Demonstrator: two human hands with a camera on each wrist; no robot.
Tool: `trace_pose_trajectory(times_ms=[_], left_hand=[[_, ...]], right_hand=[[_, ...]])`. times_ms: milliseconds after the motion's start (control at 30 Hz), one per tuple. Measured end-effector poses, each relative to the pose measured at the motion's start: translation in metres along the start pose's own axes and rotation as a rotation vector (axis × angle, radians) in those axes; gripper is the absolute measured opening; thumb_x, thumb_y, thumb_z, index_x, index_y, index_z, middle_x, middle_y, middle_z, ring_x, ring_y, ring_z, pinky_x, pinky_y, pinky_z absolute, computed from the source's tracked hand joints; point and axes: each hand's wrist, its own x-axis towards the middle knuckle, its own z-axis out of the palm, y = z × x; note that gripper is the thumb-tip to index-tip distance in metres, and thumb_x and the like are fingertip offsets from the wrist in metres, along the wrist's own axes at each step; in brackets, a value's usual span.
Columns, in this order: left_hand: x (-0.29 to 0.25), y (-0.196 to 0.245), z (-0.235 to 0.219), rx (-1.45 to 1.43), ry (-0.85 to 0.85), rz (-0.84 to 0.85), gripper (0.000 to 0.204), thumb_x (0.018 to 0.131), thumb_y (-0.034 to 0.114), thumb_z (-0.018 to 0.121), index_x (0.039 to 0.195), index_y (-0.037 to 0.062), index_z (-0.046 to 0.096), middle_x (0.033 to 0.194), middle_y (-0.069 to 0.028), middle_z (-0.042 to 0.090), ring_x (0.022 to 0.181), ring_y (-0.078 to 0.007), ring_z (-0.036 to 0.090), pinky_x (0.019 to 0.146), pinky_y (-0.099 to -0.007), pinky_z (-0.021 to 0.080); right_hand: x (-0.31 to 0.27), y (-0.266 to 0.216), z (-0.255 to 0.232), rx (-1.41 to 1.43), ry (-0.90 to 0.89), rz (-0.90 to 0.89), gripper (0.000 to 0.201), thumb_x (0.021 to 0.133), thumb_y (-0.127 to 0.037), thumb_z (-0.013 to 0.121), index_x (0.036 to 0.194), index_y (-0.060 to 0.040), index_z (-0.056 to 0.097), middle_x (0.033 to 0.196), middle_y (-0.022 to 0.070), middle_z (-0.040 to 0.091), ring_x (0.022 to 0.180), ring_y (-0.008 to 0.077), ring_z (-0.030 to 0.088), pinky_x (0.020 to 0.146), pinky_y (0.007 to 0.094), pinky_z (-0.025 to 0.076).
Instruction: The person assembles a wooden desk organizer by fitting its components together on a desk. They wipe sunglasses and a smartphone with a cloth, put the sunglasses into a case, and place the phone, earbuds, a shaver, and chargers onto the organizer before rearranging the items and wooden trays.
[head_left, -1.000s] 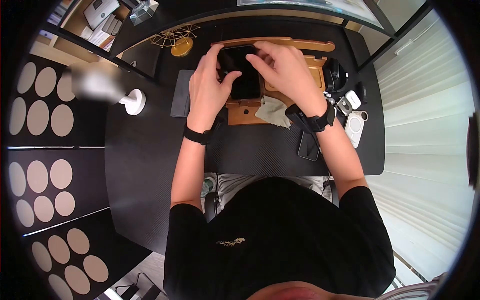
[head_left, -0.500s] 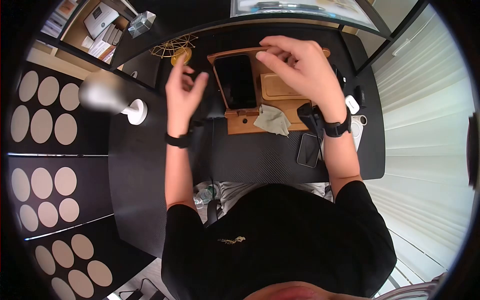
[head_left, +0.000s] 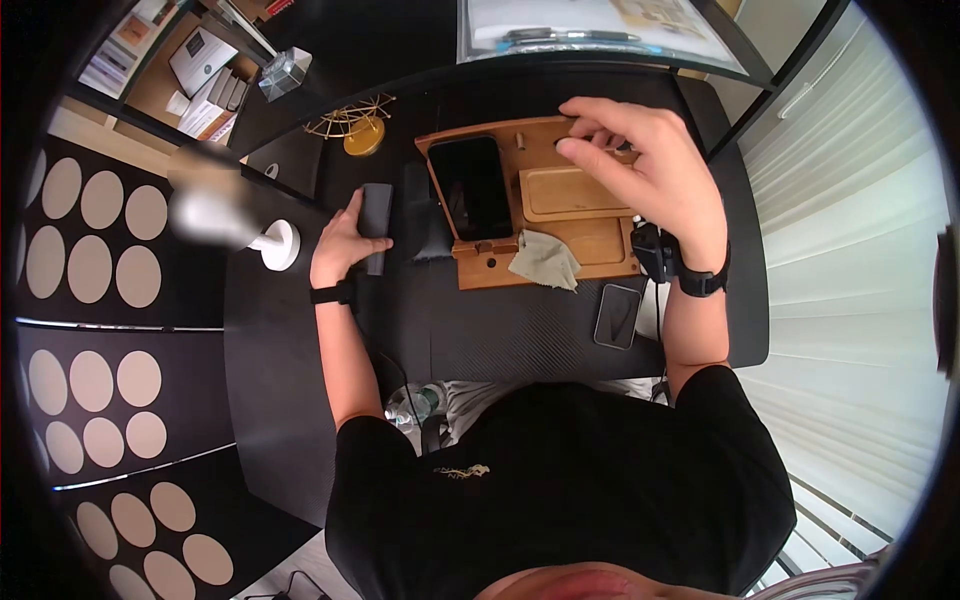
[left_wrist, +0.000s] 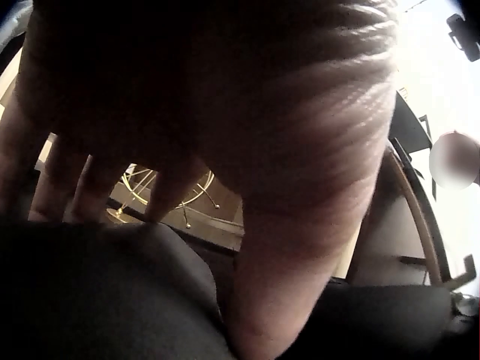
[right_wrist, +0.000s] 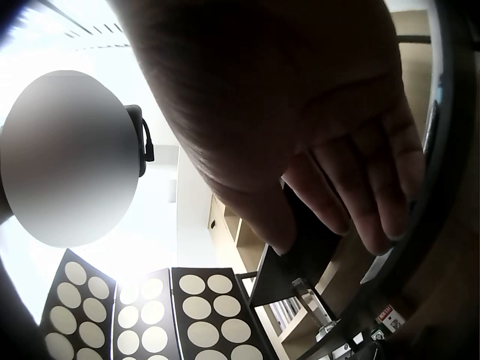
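My left hand (head_left: 343,245) grips a dark grey, narrow case (head_left: 377,215) left of the wooden stand, fingers along its far left side and thumb across its near right part. In the left wrist view, dark grey material (left_wrist: 97,277) lies between the spread fingers and the thumb (left_wrist: 274,300). My right hand (head_left: 655,175) hovers over the right part of the wooden desk stand (head_left: 590,205), fingers loosely bent, nothing held. A black phone (head_left: 470,188) leans upright in the stand's left part. A crumpled grey-beige cloth (head_left: 545,260) lies on its front.
Between case and stand lies a black flat item (head_left: 430,215). A second phone (head_left: 618,316) is on the desk at front right. A gold wire ornament (head_left: 363,135) and a white lamp base (head_left: 281,245) stand left. A black shelf (head_left: 390,75) overhangs the back.
Both hands have left the upright phone. My left hand has moved left and down onto the dark grey case and taken hold of it; my right hand has drawn off to the right.
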Motion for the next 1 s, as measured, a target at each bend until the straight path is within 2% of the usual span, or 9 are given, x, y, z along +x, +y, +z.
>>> trace_pose_trajectory(times_ms=[100,167,367,500,567,767,800,867,1000], left_hand=[[0.001,-0.006,0.003,0.023,-0.006,0.02,0.114,0.059,0.025,0.089,0.157,0.0079,0.033,0.129,-0.0291,0.062,0.122,-0.0414,0.06,0.106,-0.0414,0.047],[0.003,-0.008,0.002,0.031,0.002,0.029,0.114,0.06,0.024,0.088,0.158,0.008,0.032,0.129,-0.0281,0.062,0.122,-0.0409,0.06,0.107,-0.0417,0.047],[-0.006,-0.006,-0.022,-0.052,-0.055,0.011,0.108,0.062,0.02,0.083,0.157,0.0081,0.033,0.132,-0.0272,0.062,0.128,-0.0394,0.056,0.109,-0.0401,0.045],[-0.02,0.004,-0.04,-0.11,0.078,0.126,0.103,0.064,0.017,0.081,0.156,0.0093,0.036,0.136,-0.0283,0.059,0.13,-0.0409,0.055,0.109,-0.041,0.045],[-0.025,0.015,-0.047,-0.123,0.153,0.175,0.102,0.064,0.016,0.081,0.156,0.0095,0.036,0.137,-0.0284,0.058,0.129,-0.0416,0.056,0.108,-0.0413,0.046],[-0.031,0.04,-0.054,-0.343,0.415,0.435,0.094,0.07,0.002,0.076,0.155,0.0104,0.036,0.132,-0.023,0.059,0.123,-0.0399,0.059,0.105,-0.042,0.046],[-0.033,0.044,-0.054,-0.346,0.419,0.438,0.094,0.07,0.002,0.076,0.155,0.0104,0.036,0.132,-0.023,0.059,0.123,-0.0399,0.059,0.105,-0.042,0.046],[-0.037,0.051,-0.058,-0.364,0.419,0.425,0.099,0.071,0.0,0.078,0.158,0.0143,0.034,0.146,-0.016,0.053,0.13,-0.0296,0.056,0.104,-0.0433,0.048],[-0.047,0.065,-0.064,-0.366,0.431,0.424,0.098,0.07,-0.002,0.077,0.157,0.0162,0.035,0.146,-0.0147,0.053,0.131,-0.0292,0.056,0.104,-0.0452,0.048]], right_hand=[[0.0,-0.001,0.0,-0.037,-0.008,-0.004,0.038,0.089,-0.029,0.073,0.113,0.0011,0.071,0.086,0.0188,0.073,0.077,0.0303,0.073,0.069,0.0336,0.057],[-0.001,0.002,0.002,-0.019,-0.035,0.016,0.035,0.087,-0.019,0.075,0.116,0.0003,0.07,0.087,0.0129,0.074,0.076,0.0211,0.071,0.062,0.0296,0.053],[0.0,0.002,-0.001,-0.05,-0.051,0.017,0.035,0.088,-0.019,0.074,0.116,0.0005,0.07,0.089,0.0137,0.074,0.077,0.0218,0.072,0.061,0.0297,0.053],[0.001,-0.003,-0.002,-0.041,-0.037,0.01,0.035,0.087,-0.018,0.075,0.116,0.001,0.07,0.089,0.0141,0.074,0.077,0.0223,0.072,0.062,0.0301,0.054],[0.002,-0.008,-0.003,0.004,-0.037,0.038,0.037,0.088,-0.027,0.074,0.112,0.0018,0.071,0.09,0.0204,0.073,0.083,0.0311,0.074,0.072,0.0347,0.059],[0.001,-0.011,0.002,0.002,-0.045,0.008,0.038,0.088,-0.028,0.075,0.113,0.0011,0.071,0.089,0.0199,0.073,0.082,0.0312,0.074,0.072,0.0348,0.059],[0.001,-0.011,0.001,0.005,-0.049,0.005,0.039,0.088,-0.028,0.075,0.113,0.0011,0.071,0.089,0.0197,0.073,0.082,0.0311,0.074,0.072,0.0346,0.059],[0.001,-0.014,-0.001,0.008,-0.05,-0.001,0.039,0.088,-0.028,0.075,0.113,0.0011,0.071,0.089,0.0196,0.073,0.082,0.031,0.074,0.072,0.0344,0.059],[0.0,-0.017,-0.003,0.009,-0.081,0.032,0.036,0.086,-0.017,0.076,0.115,0.0038,0.069,0.09,0.0186,0.073,0.083,0.0275,0.074,0.074,0.0339,0.058]])
